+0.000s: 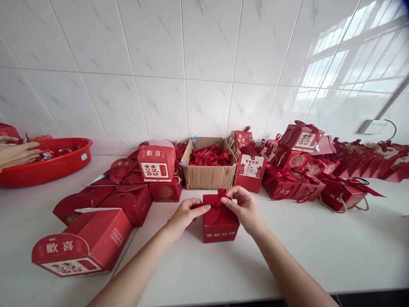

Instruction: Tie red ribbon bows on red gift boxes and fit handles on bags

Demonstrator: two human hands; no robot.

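Note:
A small red gift box [220, 224] with gold characters on its front stands upright on the white table, its flaps folded over the top. Dark red ribbon [223, 193] runs across the top of this box. With thumb and fingers closed, my right hand [241, 209] pinches a loop of the ribbon above the lid. My left hand [188, 215] is at the box's left edge, thumb and fingers pressed together on the ribbon there; part of its grip is hidden. Behind the box sits an open cardboard box [207, 177] full of loose red ribbons.
Red boxes with white labels [86, 243] lie to the left, and several ribboned boxes [281, 183] stand on the right. A red basin [64, 164] with small packets is at far left, where another person's hand [21, 153] reaches over it. A tiled wall [207, 51] rises behind.

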